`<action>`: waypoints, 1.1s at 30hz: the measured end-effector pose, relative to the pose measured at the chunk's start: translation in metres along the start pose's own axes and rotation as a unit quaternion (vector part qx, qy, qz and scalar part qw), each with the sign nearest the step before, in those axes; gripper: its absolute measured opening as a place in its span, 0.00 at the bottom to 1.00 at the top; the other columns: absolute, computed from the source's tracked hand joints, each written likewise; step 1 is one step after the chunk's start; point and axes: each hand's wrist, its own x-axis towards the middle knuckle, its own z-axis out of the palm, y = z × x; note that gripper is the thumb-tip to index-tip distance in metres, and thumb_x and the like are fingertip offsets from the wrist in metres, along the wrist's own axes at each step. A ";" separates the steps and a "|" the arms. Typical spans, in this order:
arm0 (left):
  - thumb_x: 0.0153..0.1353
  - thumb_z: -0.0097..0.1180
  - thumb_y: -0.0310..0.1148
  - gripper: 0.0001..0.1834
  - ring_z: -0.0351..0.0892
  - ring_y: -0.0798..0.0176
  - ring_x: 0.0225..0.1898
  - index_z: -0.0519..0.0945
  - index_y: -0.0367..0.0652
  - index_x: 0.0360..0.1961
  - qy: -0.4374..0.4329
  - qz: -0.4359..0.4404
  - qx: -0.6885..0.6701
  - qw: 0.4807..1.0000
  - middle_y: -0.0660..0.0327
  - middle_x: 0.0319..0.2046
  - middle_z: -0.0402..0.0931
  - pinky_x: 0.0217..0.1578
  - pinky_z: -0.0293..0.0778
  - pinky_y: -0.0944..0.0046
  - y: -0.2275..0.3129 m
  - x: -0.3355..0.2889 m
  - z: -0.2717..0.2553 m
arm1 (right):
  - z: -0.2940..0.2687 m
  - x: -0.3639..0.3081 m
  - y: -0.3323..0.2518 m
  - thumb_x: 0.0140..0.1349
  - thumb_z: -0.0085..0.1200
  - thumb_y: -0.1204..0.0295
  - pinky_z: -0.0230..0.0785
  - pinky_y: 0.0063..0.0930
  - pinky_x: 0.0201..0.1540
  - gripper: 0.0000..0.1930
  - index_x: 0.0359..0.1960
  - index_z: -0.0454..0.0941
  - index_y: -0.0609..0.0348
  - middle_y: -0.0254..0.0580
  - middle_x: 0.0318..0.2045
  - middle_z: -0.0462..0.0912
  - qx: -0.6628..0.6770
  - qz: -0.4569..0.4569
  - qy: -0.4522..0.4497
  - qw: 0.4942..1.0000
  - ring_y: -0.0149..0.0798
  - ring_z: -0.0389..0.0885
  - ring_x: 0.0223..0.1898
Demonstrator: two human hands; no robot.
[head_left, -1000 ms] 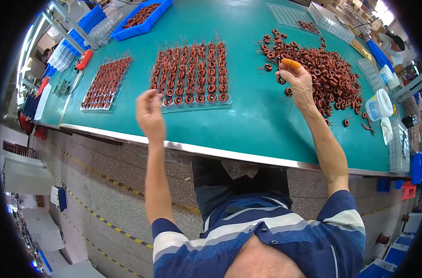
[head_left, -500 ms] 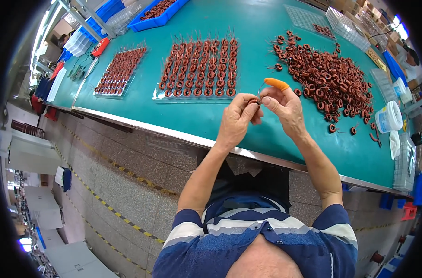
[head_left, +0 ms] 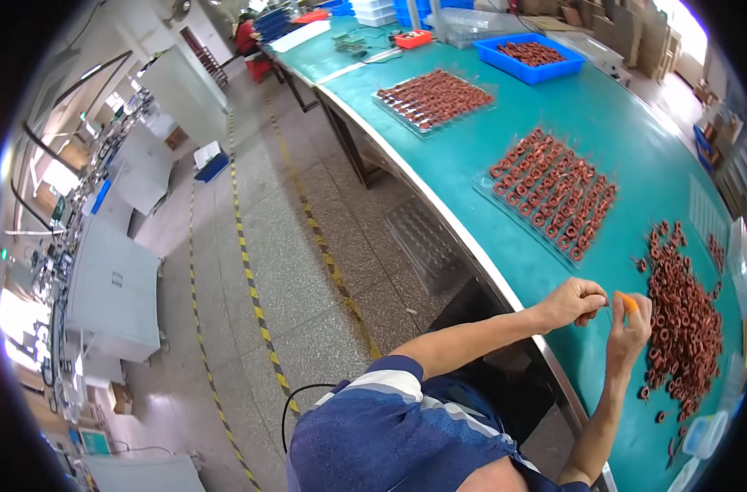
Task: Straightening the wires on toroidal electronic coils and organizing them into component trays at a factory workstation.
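Note:
My left hand [head_left: 576,302] is closed in a pinch above the near edge of the green bench, its fingers mostly hiding a small copper-wound ring coil. Close by on its right is my right hand [head_left: 631,321], thumb and index finger brought together, with an orange finger cot [head_left: 629,303] on the index finger. What lies between those fingertips is too small to make out. A large heap of loose ring coils [head_left: 683,324] lies just right of my right hand. Beyond my hands, a clear tray [head_left: 517,215] carries rows of upright coils with their leads pointing up.
Farther along the bench [head_left: 472,168] is another filled coil tray [head_left: 436,97]. A blue bin [head_left: 537,72] of coils stands at the back, near a red box [head_left: 413,38]. Pliers [head_left: 675,447] and a white tub [head_left: 705,435] lie at the near right. Striped tape [head_left: 246,287] marks the floor.
The view has swung left, showing more floor and the cabinets. Both hands stay close together over the bench, now with a small gap between their fingertips; the coil is less visible.

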 end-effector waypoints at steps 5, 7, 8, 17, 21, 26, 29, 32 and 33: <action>0.66 0.49 0.34 0.11 0.69 0.74 0.20 0.78 0.38 0.34 -0.009 -0.010 -0.018 1.000 0.67 0.20 0.71 0.22 0.68 0.73 -0.004 0.006 0.003 | 0.001 -0.003 -0.008 0.58 0.57 0.77 0.66 0.34 0.38 0.05 0.31 0.76 0.66 0.42 0.30 0.74 -0.035 -0.079 0.046 0.995 0.43 0.73 0.38; 0.67 0.50 0.36 0.11 0.69 0.74 0.20 0.76 0.39 0.32 -0.007 0.029 -0.073 0.997 0.67 0.20 0.71 0.22 0.67 0.73 -0.012 0.018 0.012 | -0.005 -0.003 0.009 0.63 0.54 0.72 0.66 0.32 0.39 0.08 0.33 0.76 0.67 0.37 0.31 0.75 0.028 0.056 0.033 0.998 0.34 0.73 0.37; 0.67 0.50 0.37 0.12 0.70 0.73 0.21 0.75 0.40 0.31 -0.006 0.050 -0.093 0.994 0.66 0.20 0.71 0.22 0.67 0.73 -0.010 0.024 0.016 | -0.010 0.004 0.015 0.64 0.52 0.71 0.65 0.30 0.39 0.09 0.33 0.77 0.66 0.35 0.30 0.75 0.128 0.123 -0.007 0.984 0.31 0.73 0.37; 0.66 0.50 0.37 0.11 0.72 0.71 0.20 0.73 0.39 0.33 0.017 0.016 -0.002 1.000 0.64 0.21 0.72 0.23 0.70 0.70 0.005 0.024 -0.003 | 0.016 0.012 0.042 0.64 0.49 0.70 0.62 0.24 0.50 0.10 0.36 0.78 0.66 0.34 0.36 0.78 0.403 0.276 -0.046 0.871 0.28 0.72 0.41; 0.65 0.50 0.33 0.09 0.70 0.74 0.17 0.73 0.38 0.33 0.013 0.030 -0.060 0.998 0.64 0.20 0.71 0.18 0.67 0.73 0.007 0.024 0.013 | 0.011 -0.008 0.054 0.66 0.47 0.70 0.64 0.29 0.53 0.11 0.41 0.76 0.67 0.39 0.41 0.77 0.517 0.303 -0.010 0.800 0.31 0.73 0.45; 0.65 0.48 0.31 0.07 0.67 0.75 0.15 0.69 0.38 0.34 0.041 0.052 -0.063 0.996 0.65 0.20 0.69 0.15 0.64 0.73 0.005 0.011 0.010 | 0.022 -0.009 0.048 0.67 0.48 0.66 0.65 0.30 0.52 0.13 0.43 0.76 0.66 0.40 0.40 0.78 0.559 0.320 -0.037 0.764 0.32 0.74 0.45; 0.65 0.48 0.30 0.06 0.67 0.75 0.16 0.69 0.38 0.34 0.046 0.045 -0.036 0.997 0.65 0.20 0.69 0.15 0.64 0.73 0.009 0.007 0.007 | 0.023 -0.008 0.042 0.68 0.47 0.63 0.65 0.31 0.53 0.15 0.42 0.76 0.65 0.40 0.40 0.77 0.534 0.313 -0.058 0.783 0.33 0.74 0.44; 0.65 0.47 0.29 0.05 0.66 0.75 0.16 0.68 0.39 0.34 0.056 0.049 -0.030 0.997 0.66 0.20 0.67 0.16 0.64 0.74 0.007 0.006 0.005 | 0.027 -0.010 0.039 0.68 0.46 0.63 0.65 0.30 0.51 0.15 0.42 0.76 0.65 0.40 0.39 0.78 0.500 0.307 -0.056 0.808 0.32 0.74 0.44; 0.65 0.47 0.29 0.05 0.66 0.76 0.17 0.68 0.39 0.34 0.063 0.048 -0.027 0.996 0.66 0.20 0.66 0.16 0.64 0.74 0.007 0.004 0.005 | 0.028 -0.011 0.039 0.69 0.46 0.63 0.66 0.30 0.50 0.15 0.42 0.76 0.65 0.40 0.39 0.78 0.482 0.306 -0.056 0.819 0.32 0.74 0.44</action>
